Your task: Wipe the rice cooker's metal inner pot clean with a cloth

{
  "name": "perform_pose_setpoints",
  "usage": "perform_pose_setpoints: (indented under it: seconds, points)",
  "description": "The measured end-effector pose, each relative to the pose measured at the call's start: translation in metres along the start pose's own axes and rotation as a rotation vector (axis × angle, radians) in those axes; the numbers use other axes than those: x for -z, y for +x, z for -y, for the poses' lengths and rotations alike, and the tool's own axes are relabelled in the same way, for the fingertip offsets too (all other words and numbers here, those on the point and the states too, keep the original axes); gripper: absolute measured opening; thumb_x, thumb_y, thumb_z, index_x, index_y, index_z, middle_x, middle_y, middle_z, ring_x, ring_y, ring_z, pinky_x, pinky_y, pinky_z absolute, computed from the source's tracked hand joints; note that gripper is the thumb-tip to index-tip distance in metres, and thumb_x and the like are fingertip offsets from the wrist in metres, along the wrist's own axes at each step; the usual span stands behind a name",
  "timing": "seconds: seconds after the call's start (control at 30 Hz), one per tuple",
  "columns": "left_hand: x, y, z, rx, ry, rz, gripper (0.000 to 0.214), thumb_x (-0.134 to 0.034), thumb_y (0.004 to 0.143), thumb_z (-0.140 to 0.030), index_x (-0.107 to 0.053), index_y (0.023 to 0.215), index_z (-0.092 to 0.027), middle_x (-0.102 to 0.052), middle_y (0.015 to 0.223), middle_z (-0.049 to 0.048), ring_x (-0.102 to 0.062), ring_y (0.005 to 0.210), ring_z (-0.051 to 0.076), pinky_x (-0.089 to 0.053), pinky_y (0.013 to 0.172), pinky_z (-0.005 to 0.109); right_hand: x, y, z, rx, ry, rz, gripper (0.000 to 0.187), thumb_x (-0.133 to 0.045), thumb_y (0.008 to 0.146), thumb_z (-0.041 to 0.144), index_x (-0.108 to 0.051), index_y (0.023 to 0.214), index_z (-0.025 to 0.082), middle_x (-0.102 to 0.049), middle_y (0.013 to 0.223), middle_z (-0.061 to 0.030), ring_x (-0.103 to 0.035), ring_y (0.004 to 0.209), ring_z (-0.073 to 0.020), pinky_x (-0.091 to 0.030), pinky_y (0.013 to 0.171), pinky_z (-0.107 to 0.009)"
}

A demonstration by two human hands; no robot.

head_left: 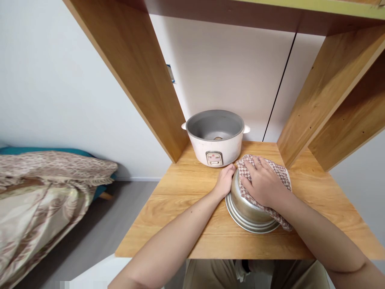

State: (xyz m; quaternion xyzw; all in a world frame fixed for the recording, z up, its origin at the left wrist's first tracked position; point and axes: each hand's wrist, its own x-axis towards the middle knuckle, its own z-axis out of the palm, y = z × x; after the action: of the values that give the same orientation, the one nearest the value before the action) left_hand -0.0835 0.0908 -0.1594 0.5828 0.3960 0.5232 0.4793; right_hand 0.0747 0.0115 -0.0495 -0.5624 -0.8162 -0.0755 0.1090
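Observation:
A metal inner pot (245,208) lies upside down on the wooden shelf (186,224). A brown-and-white patterned cloth (278,172) is draped over it. My right hand (263,182) lies flat on the cloth with fingers spread, pressing it on the pot. My left hand (225,180) cups the pot's left side, fingers curled against the metal. Just behind stands a white rice cooker body (215,136), lidless and empty.
Wooden side panels (144,76) rise left and right of the shelf, with another board overhead. A white wall is behind. A bed with a patterned blanket (45,188) stands at the left on a grey floor.

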Motion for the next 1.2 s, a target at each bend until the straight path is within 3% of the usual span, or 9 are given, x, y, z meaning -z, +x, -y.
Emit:
perform_pose_setpoints:
  seconds: [0.27,0.5,0.63,0.8,1.07,1.2]
  points:
    - [0.0,0.0,0.0,-0.007,0.01,0.015,0.022,-0.051,0.088,-0.032,-0.056,0.071,-0.02,-0.06,0.073,-0.0003,-0.054,0.078,0.02,-0.045,0.082,0.033,0.007,0.001,0.002,0.056,0.013,-0.08,0.046,-0.04,0.101,0.036,-0.062,0.13,0.008,-0.058,0.133,-0.0228,-0.049,0.123,-0.033,-0.039,0.106,-0.046]
    - [-0.001,0.0,-0.001,0.0,0.019,0.008,0.023,-0.051,0.088,-0.032,-0.049,0.067,-0.021,-0.053,0.067,-0.0022,-0.049,0.072,0.018,-0.043,0.075,0.03,0.009,0.002,0.004,0.053,0.015,-0.083,0.031,-0.044,0.1,0.033,-0.068,0.104,0.014,-0.066,0.107,-0.0156,-0.055,0.104,-0.0291,-0.043,0.099,-0.043]
    - [-0.001,0.0,-0.003,-0.002,0.021,0.007,0.024,-0.051,0.088,-0.033,-0.052,0.067,-0.021,-0.056,0.069,-0.0014,-0.051,0.074,0.019,-0.044,0.078,0.031,0.004,0.003,0.003,0.059,0.037,-0.092,0.037,-0.042,0.1,0.033,-0.069,0.114,0.012,-0.069,0.119,-0.0179,-0.058,0.116,-0.029,-0.042,0.106,-0.043]
    - [-0.001,0.0,-0.005,-0.002,0.02,0.013,0.023,-0.051,0.088,-0.033,-0.054,0.069,-0.02,-0.059,0.072,-0.0002,-0.053,0.077,0.02,-0.044,0.081,0.033,0.001,0.003,0.003,0.06,0.007,-0.056,0.05,-0.039,0.101,0.035,-0.062,0.132,0.004,-0.061,0.139,-0.0215,-0.053,0.132,-0.0297,-0.037,0.113,-0.043]
    - [-0.001,0.0,0.0,0.013,0.021,0.0,0.026,-0.052,0.087,-0.033,-0.046,0.065,-0.021,-0.049,0.064,-0.003,-0.046,0.069,0.017,-0.041,0.071,0.029,0.011,0.004,0.006,0.054,-0.031,-0.045,0.036,-0.04,0.102,0.032,-0.069,0.103,0.012,-0.069,0.102,-0.0147,-0.061,0.102,-0.0274,-0.045,0.097,-0.039]
    - [0.0,0.0,0.001,0.011,0.021,0.003,0.024,-0.052,0.087,-0.033,-0.048,0.066,-0.021,-0.051,0.066,-0.0025,-0.048,0.07,0.018,-0.042,0.072,0.029,0.009,0.003,0.005,0.046,-0.023,-0.062,0.034,-0.041,0.101,0.032,-0.069,0.102,0.015,-0.068,0.103,-0.0139,-0.061,0.1,-0.0266,-0.046,0.094,-0.038]
